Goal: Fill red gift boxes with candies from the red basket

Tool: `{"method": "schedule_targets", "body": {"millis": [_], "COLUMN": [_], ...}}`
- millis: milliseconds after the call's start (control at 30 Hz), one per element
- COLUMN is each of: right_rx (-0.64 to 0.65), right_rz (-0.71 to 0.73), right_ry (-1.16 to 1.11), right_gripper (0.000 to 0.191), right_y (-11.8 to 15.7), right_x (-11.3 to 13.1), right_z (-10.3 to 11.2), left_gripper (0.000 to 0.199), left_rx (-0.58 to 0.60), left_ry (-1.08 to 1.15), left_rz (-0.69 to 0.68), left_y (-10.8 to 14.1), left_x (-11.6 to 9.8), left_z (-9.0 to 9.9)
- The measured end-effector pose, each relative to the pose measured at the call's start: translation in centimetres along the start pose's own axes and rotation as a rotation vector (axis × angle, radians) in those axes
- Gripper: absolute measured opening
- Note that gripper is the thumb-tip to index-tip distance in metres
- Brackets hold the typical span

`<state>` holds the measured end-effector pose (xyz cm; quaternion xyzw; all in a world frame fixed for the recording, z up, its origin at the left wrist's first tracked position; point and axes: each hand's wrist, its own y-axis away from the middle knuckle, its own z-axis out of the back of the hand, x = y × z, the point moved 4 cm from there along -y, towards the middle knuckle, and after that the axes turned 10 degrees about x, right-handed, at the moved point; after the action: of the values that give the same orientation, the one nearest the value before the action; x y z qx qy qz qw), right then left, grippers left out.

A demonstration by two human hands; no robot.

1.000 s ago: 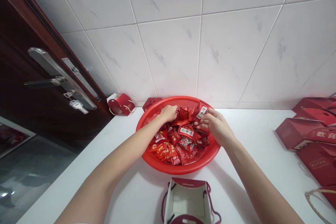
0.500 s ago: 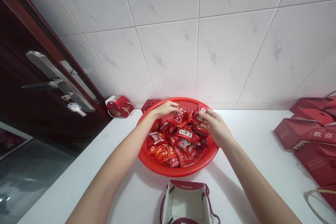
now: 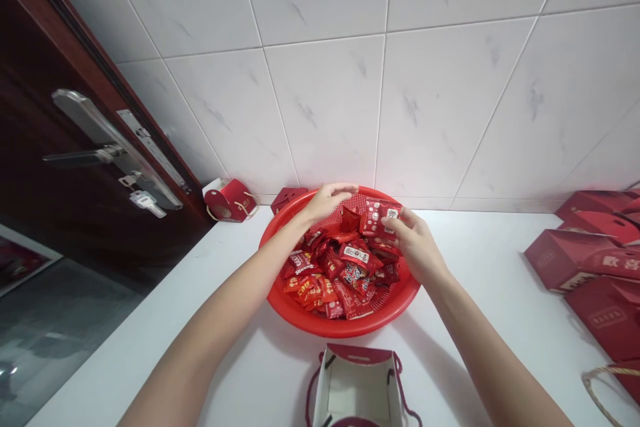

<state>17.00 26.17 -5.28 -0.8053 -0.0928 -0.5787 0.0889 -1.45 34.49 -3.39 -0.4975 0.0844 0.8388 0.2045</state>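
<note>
A red plastic colander (image 3: 345, 327) stands on the white table, filled with red wrapped snack packets (image 3: 327, 273). My right hand (image 3: 417, 243) pinches a red, white-dotted snack packet (image 3: 374, 215) over the colander's right back part. Above the left back part hovers my left hand (image 3: 330, 201), fingers stretched out with nothing in them. In front of the colander an open gift box (image 3: 356, 390) with a pale inside and dark red cord handles faces up; I see nothing in it.
Several red gift boxes (image 3: 595, 267) are piled at the right edge of the table. Two more stand against the tiled wall: a red box (image 3: 233, 200) with a cord handle and a smaller one (image 3: 289, 198) behind the colander. A dark door (image 3: 65, 120) with keys in its lock is at left.
The dotted packet that was near my left hand's fingers is now in my right hand. My left hand has lifted off, its fingers straightened. The view has shifted slightly.
</note>
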Motion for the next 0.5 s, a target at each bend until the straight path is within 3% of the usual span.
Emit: {"method": "schedule_targets", "body": {"millis": [100, 200, 400, 500], "right_rx": [-0.083, -0.103, -0.093, -0.106], "right_rz": [0.016, 0.035, 0.047, 0.036], "right_ry": [-0.030, -0.047, -0.062, -0.061], "right_gripper": [0.022, 0.020, 0.013, 0.012], "right_y": [0.0, -0.1, -0.1, -0.1], "right_x": [0.0, 0.0, 0.1, 0.2], "right_z": [0.4, 0.5, 0.4, 0.4], "left_gripper": [0.039, 0.028, 0.019, 0.017], "left_rx": [0.157, 0.298, 0.321, 0.269], "left_ry": [-0.298, -0.492, -0.585, -0.645], "left_rz": [0.136, 0.298, 0.341, 0.315], "left_y": [0.3, 1.0, 1.4, 1.1], "left_x": [0.8, 1.5, 1.5, 1.6], "left_z": [0.1, 0.2, 0.3, 0.4]}}
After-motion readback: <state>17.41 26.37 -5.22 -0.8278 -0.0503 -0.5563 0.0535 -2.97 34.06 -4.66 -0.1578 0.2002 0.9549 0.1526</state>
